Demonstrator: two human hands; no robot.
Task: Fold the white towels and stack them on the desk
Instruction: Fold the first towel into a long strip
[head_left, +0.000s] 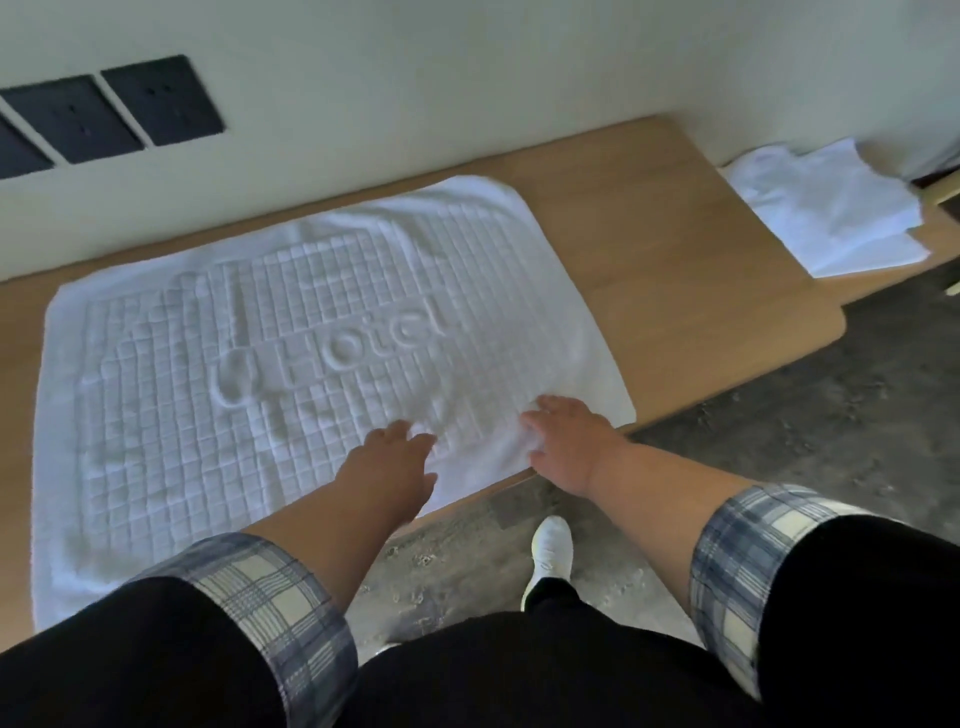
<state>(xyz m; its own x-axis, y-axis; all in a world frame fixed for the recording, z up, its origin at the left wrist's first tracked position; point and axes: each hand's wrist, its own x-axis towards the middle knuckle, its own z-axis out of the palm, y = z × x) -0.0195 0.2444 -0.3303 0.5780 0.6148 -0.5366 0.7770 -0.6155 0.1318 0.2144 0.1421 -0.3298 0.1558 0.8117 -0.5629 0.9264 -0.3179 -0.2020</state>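
Both arms reach forward and down, forearms bare, dark sleeves turned back to show plaid cuffs (left cuff (260, 597), right cuff (743, 561)). The left hand (395, 462) lies palm down with its fingers (415, 436) straight and close together, pointing away from the body. The right hand (563, 441) sits just beside it, also palm down, its fingers (535, 418) spread and angled toward the left hand, thumb (537, 457) held apart. Both hands rest on the towel (208, 364).
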